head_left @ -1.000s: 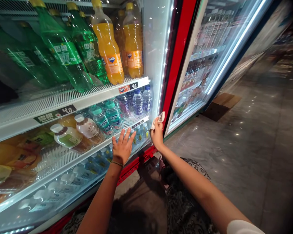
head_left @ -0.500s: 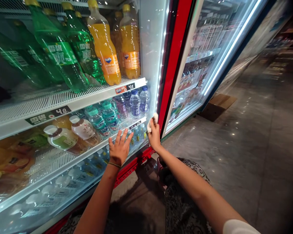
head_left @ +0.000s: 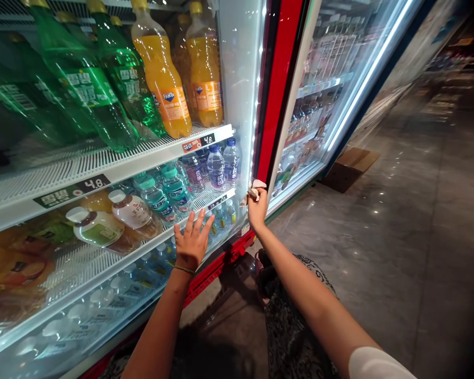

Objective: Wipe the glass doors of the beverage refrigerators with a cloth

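My left hand [head_left: 192, 242] is open, its fingers spread against or just in front of the glass of a drinks fridge, near the lower shelf edge [head_left: 166, 237]. With my right hand [head_left: 257, 208] I grip a crumpled white cloth [head_left: 256, 185], perhaps tissue, at the fridge's red frame [head_left: 280, 84], beside the glass's right edge. Part of the cloth is hidden by my fingers. Behind the glass, near my hands, stand bottles with blue caps [head_left: 216, 166] and bottles with teal caps [head_left: 176, 184].
Orange soda bottles [head_left: 171, 102] and green bottles [head_left: 90, 87] fill the upper shelf. To the right stands a second lit fridge [head_left: 316, 95]. A cardboard box [head_left: 349, 168] lies on the grey floor [head_left: 379, 263] past it.
My right hand has shifted slightly right with the cloth, from the glass edge to the red frame. My left hand stays almost in place. The view has moved a little.
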Motion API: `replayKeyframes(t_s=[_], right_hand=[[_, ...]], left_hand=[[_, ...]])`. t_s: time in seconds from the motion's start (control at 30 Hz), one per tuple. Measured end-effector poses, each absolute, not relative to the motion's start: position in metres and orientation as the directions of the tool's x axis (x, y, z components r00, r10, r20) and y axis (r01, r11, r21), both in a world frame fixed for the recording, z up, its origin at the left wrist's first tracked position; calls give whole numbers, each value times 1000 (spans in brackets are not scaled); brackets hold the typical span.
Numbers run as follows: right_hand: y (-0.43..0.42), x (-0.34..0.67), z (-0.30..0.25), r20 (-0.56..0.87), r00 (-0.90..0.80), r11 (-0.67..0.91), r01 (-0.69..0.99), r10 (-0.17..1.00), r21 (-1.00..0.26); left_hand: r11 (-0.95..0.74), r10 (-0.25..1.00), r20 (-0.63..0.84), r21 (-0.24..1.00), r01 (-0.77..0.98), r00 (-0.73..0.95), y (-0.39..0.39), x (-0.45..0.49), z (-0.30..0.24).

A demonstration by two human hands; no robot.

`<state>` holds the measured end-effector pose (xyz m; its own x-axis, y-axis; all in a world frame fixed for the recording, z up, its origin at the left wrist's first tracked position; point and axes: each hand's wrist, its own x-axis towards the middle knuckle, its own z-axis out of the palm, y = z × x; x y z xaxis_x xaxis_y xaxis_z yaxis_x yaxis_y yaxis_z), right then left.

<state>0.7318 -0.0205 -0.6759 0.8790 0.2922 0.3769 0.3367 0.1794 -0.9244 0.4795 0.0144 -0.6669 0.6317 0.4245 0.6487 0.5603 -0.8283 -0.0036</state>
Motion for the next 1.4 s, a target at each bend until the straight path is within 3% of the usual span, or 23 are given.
replayKeyframes(t_s=[0.17, 0.3, 0.4, 0.53, 0.6, 0.73, 0.8, 0.9, 0.97, 1.13, 1.2, 1.3, 1.4], right_hand=[[-17, 753, -650, 217, 872, 476, -22, 440, -879], [-14, 767, -644, 147, 880, 563, -153, 452, -812], [-10, 768, -651, 198, 900, 489, -20, 389, -872], [-12, 722, -680, 331, 894, 121, 309, 301, -943], [-18, 684, -700, 428, 823, 33, 450, 373, -893], [-24, 647, -725, 578, 540, 109, 667, 612, -737], [-20, 663, -723, 574, 575, 86, 659, 583, -747], [-9, 700, -711, 494, 804, -43, 536, 331, -843], [-5, 706, -709, 474, 849, -91, 504, 232, -859], [-13, 665, -744, 553, 690, -19, 633, 467, -774], [-15, 658, -755, 481, 748, -17, 548, 457, -836], [-14, 666, -755, 335, 874, -36, 370, 351, -928], [-10, 676, -743, 382, 839, 5, 413, 388, -911]], left_hand=[[-802, 502, 662, 117, 585, 556, 5, 485, -666], [-822, 470, 647, 72, 565, 601, 10, 483, -666], [-835, 439, 629, 22, 549, 641, 16, 479, -668], [-829, 426, 658, 8, 559, 621, 18, 480, -671], [-827, 427, 664, 11, 562, 614, 18, 481, -672], [-827, 436, 645, 12, 563, 627, 18, 478, -671], [-833, 422, 634, -10, 553, 648, 20, 474, -671], [-837, 394, 630, -56, 545, 669, 23, 471, -670], [-839, 392, 628, -56, 541, 673, 22, 471, -670], [-832, 437, 662, 42, 552, 609, 15, 477, -669], [-824, 448, 673, 56, 564, 588, 14, 478, -670], [-832, 427, 660, 21, 554, 618, 13, 478, -674], [-844, 424, 626, 12, 536, 654, 12, 479, -682]])
